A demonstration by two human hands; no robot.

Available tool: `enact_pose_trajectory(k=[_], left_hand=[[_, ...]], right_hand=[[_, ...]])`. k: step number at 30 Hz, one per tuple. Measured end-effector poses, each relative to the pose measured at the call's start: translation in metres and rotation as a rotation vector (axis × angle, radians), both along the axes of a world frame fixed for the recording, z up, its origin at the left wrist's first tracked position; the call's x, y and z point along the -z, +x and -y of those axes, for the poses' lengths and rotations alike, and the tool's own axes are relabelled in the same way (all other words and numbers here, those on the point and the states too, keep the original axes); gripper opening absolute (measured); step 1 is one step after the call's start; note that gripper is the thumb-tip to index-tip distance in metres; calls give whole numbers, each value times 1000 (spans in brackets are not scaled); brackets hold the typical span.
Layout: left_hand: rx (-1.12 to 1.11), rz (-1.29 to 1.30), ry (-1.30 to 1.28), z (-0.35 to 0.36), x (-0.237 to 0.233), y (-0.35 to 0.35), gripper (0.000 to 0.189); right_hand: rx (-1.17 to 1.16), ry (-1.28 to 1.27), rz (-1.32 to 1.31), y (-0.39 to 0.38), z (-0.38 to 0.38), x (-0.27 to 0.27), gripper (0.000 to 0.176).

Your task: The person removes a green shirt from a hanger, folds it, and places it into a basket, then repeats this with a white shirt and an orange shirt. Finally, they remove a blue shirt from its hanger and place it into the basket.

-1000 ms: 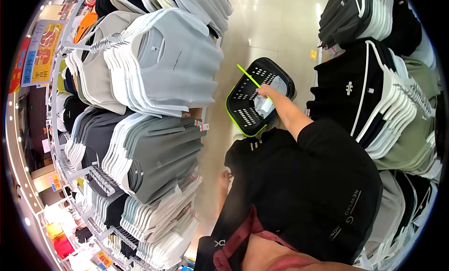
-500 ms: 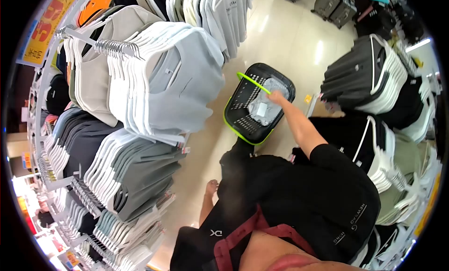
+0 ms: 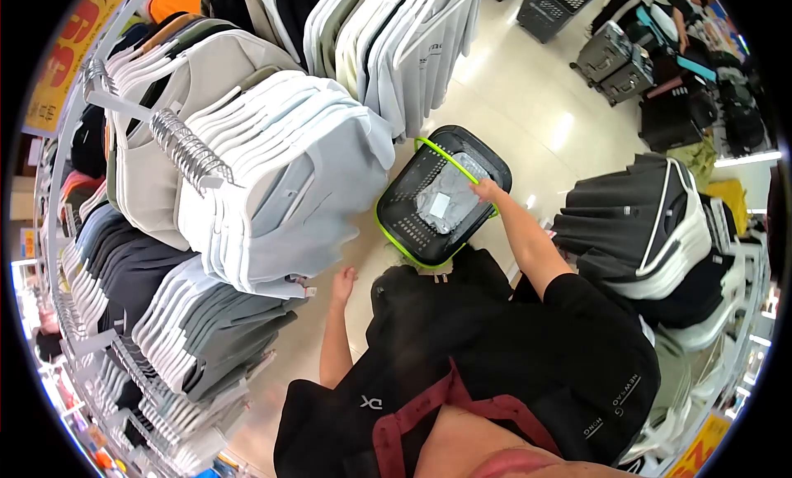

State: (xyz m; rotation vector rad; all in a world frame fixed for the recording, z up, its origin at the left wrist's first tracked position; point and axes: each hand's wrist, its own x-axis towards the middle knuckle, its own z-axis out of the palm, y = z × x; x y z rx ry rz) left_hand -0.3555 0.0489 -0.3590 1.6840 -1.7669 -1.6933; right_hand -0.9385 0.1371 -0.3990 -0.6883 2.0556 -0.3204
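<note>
A pale, shiny tiled floor point(image 3: 503, 90) forms a shop aisle below the right grip point(image 3: 487, 190) and stretches away beyond it. To the left of both grips, long rows of shirts point(image 3: 330, 193) on white hangers appear in pale blue, beige, grey and dark tones. To the right of the right grip, another row holds dark grey shirts point(image 3: 615, 218). Behind the grips, closest to the camera, is the person's black short-sleeved top point(image 3: 511, 354), with a dark red band point(image 3: 412, 416) around the neck. Well beyond the right grip, off to its right, dark grey suitcases point(image 3: 606, 53) stand upright.

A black, perforated shopping basket point(image 3: 408, 199) with a bright green rim is mostly to the left of the right grip; whether it touches the floor cannot be told. Inside, just beside that grip, lies a grey, crinkled bundle point(image 3: 454, 189). The basket's green handle point(image 3: 445, 154) arches up into the right grip, which is closed around it. The left grip point(image 3: 344, 285) is released, its fingers loose in the air near the shirts on its left. Smallest is a white label point(image 3: 440, 205) on the bundle, left of the right grip.
</note>
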Motion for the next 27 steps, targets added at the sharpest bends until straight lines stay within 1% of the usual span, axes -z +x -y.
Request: enact_pose_trajectory(k=[1,3,4,6,7,8,9,10,11,12,13,14,15,16,17,18,20,22,23,24,25,27], left_hand=[[-24,14,5,-8,-5,-8,40],[-153,40,112,-36,2,-9,36],[-196,55,113,-56,4,-10,36],[-327,162,217,-109,4,-19,31],[-389,204,233,-139,-7,-29,28],[-427,162,257,-180,-6,-29,26],[-475,116,251,-209,-6,-36,25],[-489,215,331,-231,-23,-63,19],[-512,345,378,-253,-37,-92,16],[-169,331,161,-298,4,-83,24],[-200,345,233,-331,-4,-101,29],[-230,344,294,-337,-9,-133,35],[-232,397,367,-342,-23,-163,37],[-227,439,439,-345,-33,-190,40],[-186,413,384,-347,-40,-208,40],[-137,388,326,-348,-43,-221,40],[-253,357,257,-339,-35,-240,42],[-340,420,188,-323,-41,-258,42],[-383,418,146,-314,-45,-264,42],[-428,418,106,-309,-49,-267,42],[-446,413,91,-306,-49,-267,42],[-488,406,69,-305,-45,-265,43]], right_hand=[[-24,5,14,-9,7,6,64],[-64,29,95,-28,18,42,59],[-106,32,113,-34,21,59,59],[-315,30,-13,-49,25,92,59],[-422,69,-29,-63,25,95,55],[-446,-55,3,-79,13,103,50],[-514,-169,-145,-106,0,189,43],[-362,-135,-48,-123,3,184,39],[-371,-100,-20,-145,5,226,32],[-293,90,229,-157,8,196,31],[-212,71,403,-171,9,181,26],[-133,162,621,-191,9,209,30],[-276,104,400,-188,14,194,32],[-253,49,452,-190,15,182,32],[-286,141,415,-189,22,177,32],[-321,151,400,-190,24,185,33],[-408,128,419,-183,42,173,33],[-447,145,426,-186,54,160,33],[-449,166,428,-183,56,160,33],[-444,133,478,-189,54,174,31],[-490,161,455,-191,56,181,32],[-512,160,367,-194,51,182,34]])
